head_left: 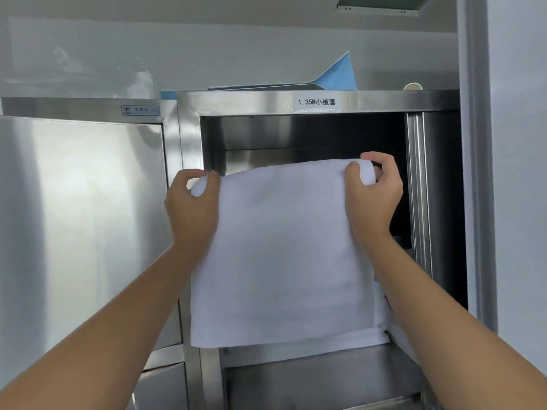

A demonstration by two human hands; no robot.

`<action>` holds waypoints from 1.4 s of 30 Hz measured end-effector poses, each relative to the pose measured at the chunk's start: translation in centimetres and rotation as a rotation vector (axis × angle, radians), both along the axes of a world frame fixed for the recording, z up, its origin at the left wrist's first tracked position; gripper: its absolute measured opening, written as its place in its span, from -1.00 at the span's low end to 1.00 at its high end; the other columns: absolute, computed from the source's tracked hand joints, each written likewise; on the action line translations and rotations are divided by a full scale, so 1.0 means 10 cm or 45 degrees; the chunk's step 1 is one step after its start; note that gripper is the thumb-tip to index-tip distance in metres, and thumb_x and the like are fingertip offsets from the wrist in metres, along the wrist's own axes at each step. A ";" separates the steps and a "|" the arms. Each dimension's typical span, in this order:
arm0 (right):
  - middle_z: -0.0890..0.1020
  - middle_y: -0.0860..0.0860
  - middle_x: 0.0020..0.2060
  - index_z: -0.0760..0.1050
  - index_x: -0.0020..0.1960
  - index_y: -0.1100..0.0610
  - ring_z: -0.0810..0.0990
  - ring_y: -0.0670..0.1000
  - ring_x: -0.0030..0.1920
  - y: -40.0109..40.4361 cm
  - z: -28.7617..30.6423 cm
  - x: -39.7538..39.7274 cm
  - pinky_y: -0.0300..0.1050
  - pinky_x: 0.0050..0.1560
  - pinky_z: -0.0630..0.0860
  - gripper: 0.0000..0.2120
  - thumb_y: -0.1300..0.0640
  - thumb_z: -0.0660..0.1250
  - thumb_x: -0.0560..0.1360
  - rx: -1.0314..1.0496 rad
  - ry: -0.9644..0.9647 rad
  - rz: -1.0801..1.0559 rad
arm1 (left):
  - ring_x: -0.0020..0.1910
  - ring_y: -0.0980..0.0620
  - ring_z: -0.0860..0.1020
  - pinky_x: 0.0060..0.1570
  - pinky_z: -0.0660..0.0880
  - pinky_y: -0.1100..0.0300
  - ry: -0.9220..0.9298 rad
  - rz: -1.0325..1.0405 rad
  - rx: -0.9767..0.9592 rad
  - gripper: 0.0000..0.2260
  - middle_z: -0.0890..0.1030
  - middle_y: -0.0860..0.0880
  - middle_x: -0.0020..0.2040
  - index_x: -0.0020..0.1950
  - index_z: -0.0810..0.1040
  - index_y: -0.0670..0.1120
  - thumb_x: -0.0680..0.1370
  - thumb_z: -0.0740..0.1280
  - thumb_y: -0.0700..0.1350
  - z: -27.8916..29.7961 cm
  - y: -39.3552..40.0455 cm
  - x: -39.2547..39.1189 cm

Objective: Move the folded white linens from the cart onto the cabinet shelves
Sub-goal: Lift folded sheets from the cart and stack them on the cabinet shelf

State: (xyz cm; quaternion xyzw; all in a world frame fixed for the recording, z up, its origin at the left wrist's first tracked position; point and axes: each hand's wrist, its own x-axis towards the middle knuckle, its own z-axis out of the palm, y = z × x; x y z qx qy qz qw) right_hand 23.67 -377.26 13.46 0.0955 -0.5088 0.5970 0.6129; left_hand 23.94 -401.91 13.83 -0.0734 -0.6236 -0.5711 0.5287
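A folded white linen (281, 255) hangs in front of the open upper compartment of a stainless steel cabinet (189, 131). My left hand (191, 205) grips its top left corner and my right hand (374, 190) grips its top right corner, both raised to the height of the dark opening. The linen's top edge is level with the lower part of the opening and its bottom edge hangs over a white layer near the shelf ledge (296, 355). The cart is out of view.
A closed steel door (83, 220) fills the left. A white label (316, 102) sits above the opening. Blue sheets (331, 78) lie on top of the cabinet. A slid-aside door panel (417, 190) and a grey wall (518, 173) stand on the right.
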 end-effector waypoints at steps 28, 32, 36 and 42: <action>0.52 -0.17 -0.33 0.56 0.04 0.02 0.51 -0.09 -0.29 0.66 -0.05 1.90 -0.19 -0.18 0.47 -0.84 0.10 0.36 0.46 -0.040 0.033 -0.751 | -0.19 0.38 0.50 -0.16 0.37 0.51 0.155 -0.744 0.075 -0.85 0.57 0.19 -0.16 0.02 0.66 -0.15 0.53 0.37 -0.13 -0.01 1.11 0.50; 0.50 -0.13 -0.34 0.56 0.05 0.04 0.44 -0.12 -0.35 1.03 -0.08 2.36 -0.23 -0.24 0.43 -0.83 0.10 0.37 0.46 -0.029 0.026 -0.906 | -0.13 0.31 0.54 -0.10 0.44 0.44 0.149 -0.902 0.055 -0.86 0.64 0.13 -0.10 0.00 0.66 -0.11 0.52 0.36 -0.12 -0.05 1.62 0.74; 0.48 -0.04 -0.34 0.56 0.03 0.04 0.36 -0.08 -0.39 1.44 -0.12 2.88 -0.21 -0.29 0.36 -0.85 0.11 0.36 0.46 -0.023 0.017 -1.030 | -0.19 0.29 0.52 -0.16 0.43 0.45 0.125 -1.034 0.029 -0.86 0.66 0.07 -0.09 0.00 0.66 -0.11 0.52 0.34 -0.13 -0.12 2.20 1.07; 0.64 -0.12 -0.11 0.56 0.06 0.01 0.62 -0.01 -0.04 1.96 -0.20 3.56 -0.05 -0.08 0.54 -0.84 0.07 0.36 0.48 -0.033 -0.044 -1.184 | -0.11 0.27 0.54 -0.11 0.44 0.45 0.068 -1.180 0.010 -0.85 0.65 0.08 -0.08 0.01 0.67 -0.08 0.52 0.35 -0.09 -0.19 2.95 1.54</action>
